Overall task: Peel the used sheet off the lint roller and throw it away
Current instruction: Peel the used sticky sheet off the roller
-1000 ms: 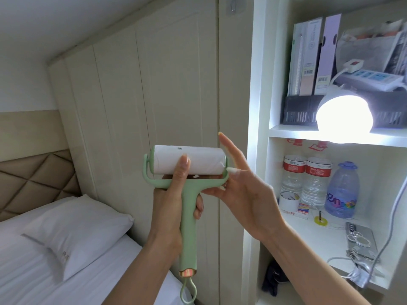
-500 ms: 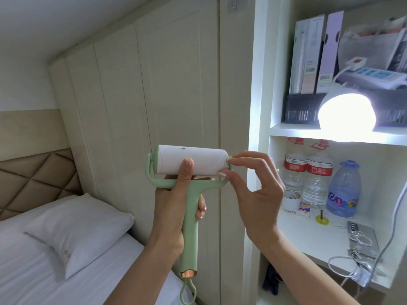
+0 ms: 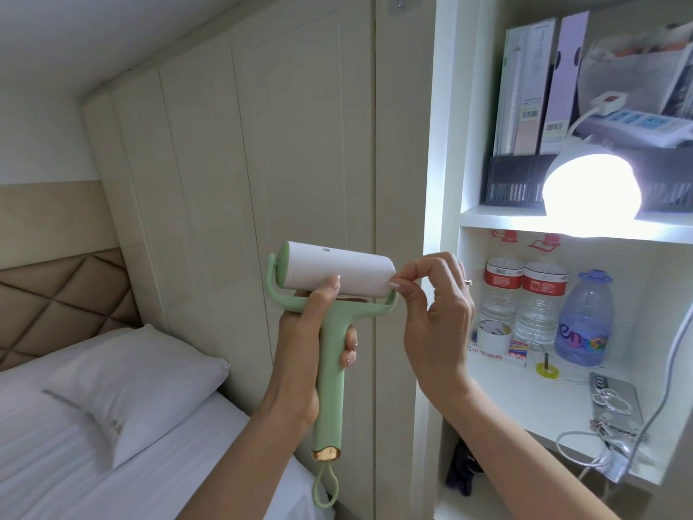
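Head view: task judged at its start, since the white used sheet (image 3: 337, 272) lies wrapped flat on the lint roller (image 3: 330, 305) with no lifted flap visible and no bin in frame, so peeling and discarding both remain. Roller is held upright in mid-air in front of the wardrobe doors, between the bed and the shelf; pale green frame and handle, gold band near the loop, a small dark speck on the sheet. Left hand (image 3: 311, 343) is clenched round the handle with its thumb pressed on the sheet; right hand (image 3: 435, 313) has its fingers (image 3: 403, 285) pinched at the sheet's right end, apparently seeking the edge.
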Available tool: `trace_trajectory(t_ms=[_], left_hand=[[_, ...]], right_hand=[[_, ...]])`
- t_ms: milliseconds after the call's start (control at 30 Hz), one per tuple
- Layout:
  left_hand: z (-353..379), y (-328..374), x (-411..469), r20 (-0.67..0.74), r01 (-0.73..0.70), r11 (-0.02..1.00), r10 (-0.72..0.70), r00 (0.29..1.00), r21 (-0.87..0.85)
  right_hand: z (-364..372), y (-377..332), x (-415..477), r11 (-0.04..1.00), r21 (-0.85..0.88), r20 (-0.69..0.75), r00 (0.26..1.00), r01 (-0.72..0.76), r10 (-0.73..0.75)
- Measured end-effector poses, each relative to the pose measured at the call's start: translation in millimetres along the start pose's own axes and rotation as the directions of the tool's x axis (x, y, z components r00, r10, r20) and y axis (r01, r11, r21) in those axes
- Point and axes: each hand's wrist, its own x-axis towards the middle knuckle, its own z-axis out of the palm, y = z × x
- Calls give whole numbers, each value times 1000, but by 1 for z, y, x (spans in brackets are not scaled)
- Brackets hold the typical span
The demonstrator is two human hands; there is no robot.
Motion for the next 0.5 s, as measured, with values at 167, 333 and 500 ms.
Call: trace_trajectory(t_ms=[167, 333, 500], left_hand=[[-3, -5, 2, -72, 42, 999, -42, 997, 0], [-9, -7, 2, -83, 63, 998, -61, 995, 21], [-8, -6, 2, -85, 77, 997, -76, 994, 12]], right_hand=[[-5, -4, 6, 998, 51, 8, 999, -33, 33], [-8, -2, 12, 969, 154, 37, 981, -195, 192], [-10, 1, 14, 798, 440, 168, 910, -413, 379]])
